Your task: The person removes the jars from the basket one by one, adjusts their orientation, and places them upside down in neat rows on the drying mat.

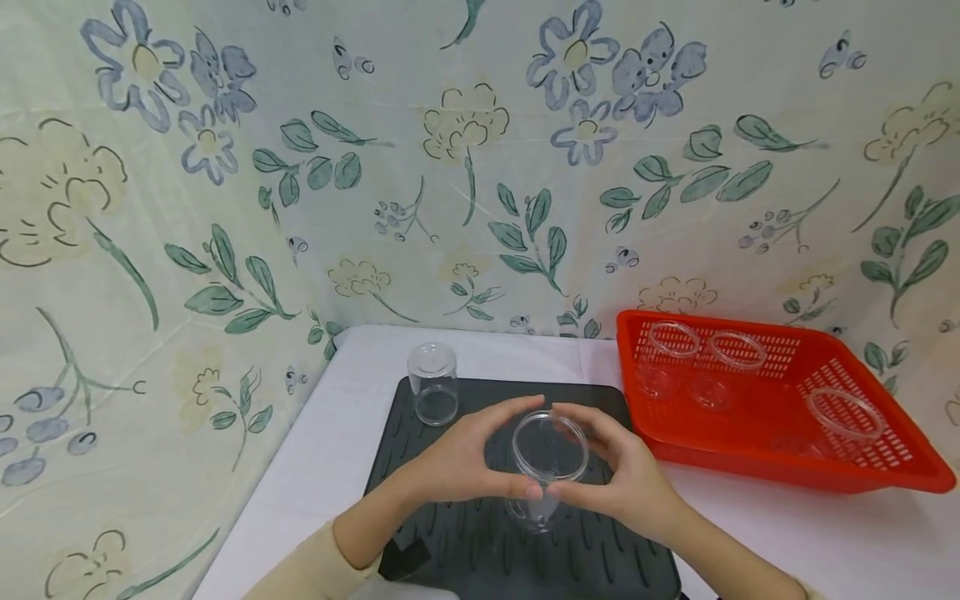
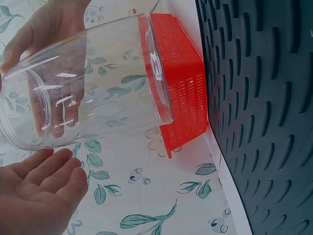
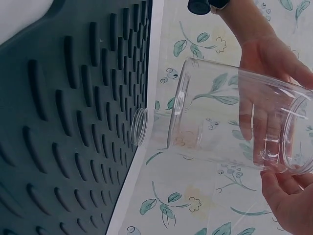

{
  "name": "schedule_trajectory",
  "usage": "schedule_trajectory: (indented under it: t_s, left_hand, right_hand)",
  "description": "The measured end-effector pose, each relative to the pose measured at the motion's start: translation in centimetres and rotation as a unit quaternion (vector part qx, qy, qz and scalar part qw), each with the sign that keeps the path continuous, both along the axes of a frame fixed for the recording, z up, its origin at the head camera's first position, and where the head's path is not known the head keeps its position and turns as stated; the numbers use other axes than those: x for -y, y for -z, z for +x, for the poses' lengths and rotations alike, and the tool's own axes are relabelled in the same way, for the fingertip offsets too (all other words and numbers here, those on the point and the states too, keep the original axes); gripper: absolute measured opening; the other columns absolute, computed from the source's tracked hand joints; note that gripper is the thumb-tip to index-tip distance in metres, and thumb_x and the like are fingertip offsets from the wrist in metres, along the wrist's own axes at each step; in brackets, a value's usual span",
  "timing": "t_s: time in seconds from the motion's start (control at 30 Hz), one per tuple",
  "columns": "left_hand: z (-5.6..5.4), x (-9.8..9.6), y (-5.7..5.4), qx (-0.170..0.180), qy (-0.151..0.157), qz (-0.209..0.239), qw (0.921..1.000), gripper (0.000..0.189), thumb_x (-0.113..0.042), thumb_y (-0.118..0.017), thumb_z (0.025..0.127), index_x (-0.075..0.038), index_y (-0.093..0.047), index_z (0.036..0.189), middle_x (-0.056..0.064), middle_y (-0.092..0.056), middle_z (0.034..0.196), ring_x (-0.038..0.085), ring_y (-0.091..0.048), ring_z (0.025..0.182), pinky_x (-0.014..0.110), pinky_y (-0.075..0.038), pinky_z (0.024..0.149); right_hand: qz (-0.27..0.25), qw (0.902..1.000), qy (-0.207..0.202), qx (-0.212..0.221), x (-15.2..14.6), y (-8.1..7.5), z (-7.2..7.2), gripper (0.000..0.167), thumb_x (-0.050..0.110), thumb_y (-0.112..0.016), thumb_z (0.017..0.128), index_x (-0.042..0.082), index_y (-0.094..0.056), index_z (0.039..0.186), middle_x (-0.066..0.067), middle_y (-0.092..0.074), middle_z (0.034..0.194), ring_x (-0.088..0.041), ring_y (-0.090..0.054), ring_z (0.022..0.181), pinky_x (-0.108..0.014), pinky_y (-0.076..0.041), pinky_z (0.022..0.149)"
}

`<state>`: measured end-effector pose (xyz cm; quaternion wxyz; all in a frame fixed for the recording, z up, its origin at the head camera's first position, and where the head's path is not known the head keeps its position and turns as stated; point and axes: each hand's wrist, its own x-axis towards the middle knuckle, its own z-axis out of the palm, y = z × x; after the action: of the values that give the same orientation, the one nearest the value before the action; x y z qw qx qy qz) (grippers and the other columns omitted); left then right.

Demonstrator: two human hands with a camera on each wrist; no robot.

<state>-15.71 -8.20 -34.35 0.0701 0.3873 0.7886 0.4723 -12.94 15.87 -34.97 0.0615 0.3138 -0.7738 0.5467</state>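
Clear plastic jars, five. One held jar (image 1: 549, 454): left hand (image 1: 480, 454) and right hand (image 1: 618, 467) are grasping its upper end above one black ridged mat (image 1: 600, 554). One second jar (image 1: 433, 385): standing on the mat's far-left corner. Three further jars (image 1: 723, 371): sitting inside one red basket (image 1: 780, 473).

Right across the back, the view is filled by pale floral cloth (image 1: 405, 167); 3 blue flowers (image 1: 178, 57) are clustered high on the left, green sprigs (image 1: 213, 300) are scattered below, and the table (image 1: 322, 467) is covered in white!
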Motion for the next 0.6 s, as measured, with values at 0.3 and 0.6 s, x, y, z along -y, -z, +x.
schedule_trajectory:
  t_s: [0.3,0.6]
  left_hand:
    - [-0.34,-0.27,0.33,0.028,0.032,0.027,0.9987,0.077,-0.022,-0.08,0.082,-0.023,-0.041,0.148,-0.011,-0.048,0.144,0.01,-0.045,0.131,0.041,-0.039,0.106]
    - [-0.52,-0.38,0.49,0.032,0.029,0.043,0.9982,0.073,-0.019,-0.083,0.078,-0.023,-0.049,0.143,-0.013,-0.055,0.136,0.008,-0.051,0.124,0.036,-0.041,0.104]
  right_hand:
    - [0.003,0.9998,-0.014,-0.011,0.21,0.13,0.12,0.067,0.006,-0.082,0.077,0.012,-0.053,0.137,-0.002,-0.057,0.133,-0.018,-0.058,0.117,-0.024,-0.045,0.097]
    - [0.013,0.9998,-0.011,0.014,0.13,0.16,0.36,0.067,0.008,-0.082,0.078,0.015,-0.052,0.138,0.001,-0.056,0.134,-0.022,-0.058,0.118,-0.027,-0.046,0.098]
